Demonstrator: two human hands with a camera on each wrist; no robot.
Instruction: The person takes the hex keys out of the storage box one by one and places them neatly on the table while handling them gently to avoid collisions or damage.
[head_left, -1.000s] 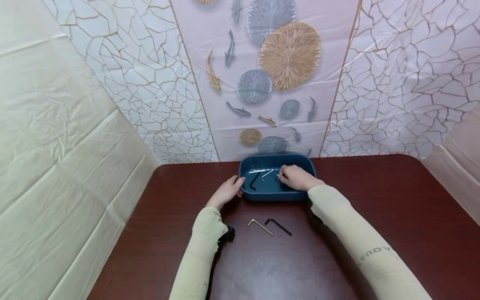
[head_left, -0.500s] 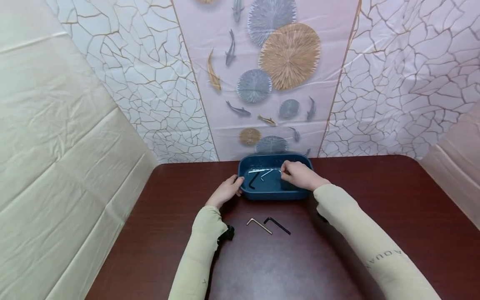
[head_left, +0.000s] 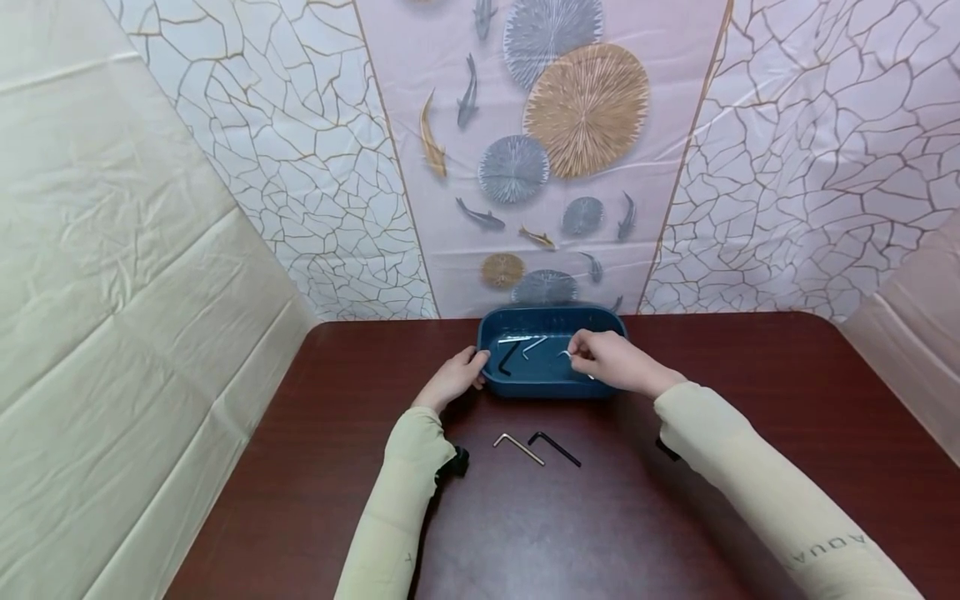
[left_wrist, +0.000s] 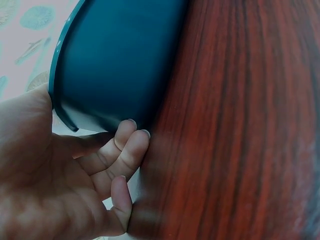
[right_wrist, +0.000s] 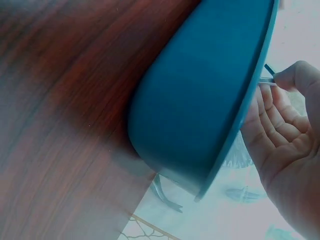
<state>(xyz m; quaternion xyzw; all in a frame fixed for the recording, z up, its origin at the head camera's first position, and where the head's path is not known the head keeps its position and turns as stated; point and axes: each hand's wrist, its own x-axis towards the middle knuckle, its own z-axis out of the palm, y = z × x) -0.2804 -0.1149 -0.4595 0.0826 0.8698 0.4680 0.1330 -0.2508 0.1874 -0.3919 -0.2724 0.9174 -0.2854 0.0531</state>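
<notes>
A blue tray [head_left: 536, 389] stands at the back of the table. My left hand [head_left: 454, 379] grips its left end, thumb at the rim and fingertips against the outer wall, as the left wrist view shows of the tray wall [left_wrist: 115, 60]. Over the tray's right part, my right hand [head_left: 615, 360] pinches a small silver hex key [head_left: 564, 353] between thumb and fingers. In the right wrist view the tray wall hides part of that hex key [right_wrist: 267, 81]. Inside the tray lie a black hex key [head_left: 509, 358] and another silver hex key [head_left: 534, 347].
On the table [head_left: 517, 533] in front of the tray lie a brass-coloured hex key [head_left: 521, 450] and a black hex key [head_left: 557, 450], side by side. A patterned cloth wall [head_left: 420, 250] rises right behind the tray, and a beige cloth [head_left: 150, 333] hangs at the left.
My right hand has shifted slightly right and tilted, with the silver hex key's bent end now showing beyond the fingertips. My left hand keeps its grip on the tray.
</notes>
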